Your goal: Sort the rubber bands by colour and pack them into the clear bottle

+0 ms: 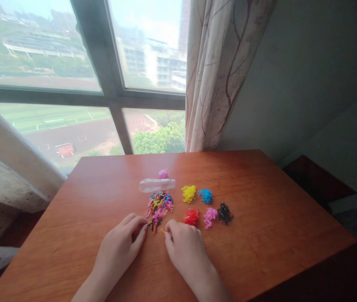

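A mixed pile of small coloured rubber bands (160, 203) lies in front of my hands. At its near left edge, my left hand (120, 241) has thumb and forefinger pinched together on what looks like a black rubber band (150, 225). My right hand (186, 243) is closed, with a yellow-orange rubber band (163, 230) poking out at its fingertips. Just beyond the right knuckles sits a heap of red rubber bands (192, 216). Pink rubber bands (210, 217) and black rubber bands (224, 213) are heaped to the right, with yellow (189, 193) and blue rubber bands (205, 195) behind.
A clear plastic bottle-shaped container (156, 185) lies on its side behind the mixed pile. Beyond it is a small pink-purple object (164, 173). The wooden table (260, 243) reaches to a window with curtains (213, 75); a grey wall stands at right.
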Action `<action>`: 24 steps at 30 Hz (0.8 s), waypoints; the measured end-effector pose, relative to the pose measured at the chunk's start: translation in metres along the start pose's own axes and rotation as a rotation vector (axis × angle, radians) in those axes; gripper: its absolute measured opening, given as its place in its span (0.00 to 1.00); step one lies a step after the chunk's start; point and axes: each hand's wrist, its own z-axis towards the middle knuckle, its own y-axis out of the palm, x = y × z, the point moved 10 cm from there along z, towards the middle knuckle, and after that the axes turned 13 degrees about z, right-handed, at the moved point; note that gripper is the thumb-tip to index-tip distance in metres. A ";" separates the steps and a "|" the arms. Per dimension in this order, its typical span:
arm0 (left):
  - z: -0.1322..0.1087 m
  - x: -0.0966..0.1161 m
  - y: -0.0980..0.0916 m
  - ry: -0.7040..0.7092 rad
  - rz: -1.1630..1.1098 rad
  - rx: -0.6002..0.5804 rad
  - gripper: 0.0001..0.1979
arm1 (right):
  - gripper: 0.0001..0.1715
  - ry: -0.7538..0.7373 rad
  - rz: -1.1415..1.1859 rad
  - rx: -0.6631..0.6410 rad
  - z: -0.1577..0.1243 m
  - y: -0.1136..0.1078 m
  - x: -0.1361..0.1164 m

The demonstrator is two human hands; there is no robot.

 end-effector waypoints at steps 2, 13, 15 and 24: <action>-0.001 0.000 0.001 -0.005 0.021 -0.009 0.11 | 0.06 0.043 -0.001 0.072 0.007 -0.020 0.013; -0.004 0.000 0.008 -0.032 0.069 -0.089 0.12 | 0.11 0.163 -0.177 0.241 0.055 -0.072 0.059; -0.004 0.001 0.008 -0.038 0.067 -0.097 0.12 | 0.12 0.165 -0.170 0.248 0.051 -0.069 0.059; -0.004 0.003 0.009 -0.068 0.091 -0.117 0.10 | 0.11 0.003 0.004 0.155 0.020 -0.028 0.011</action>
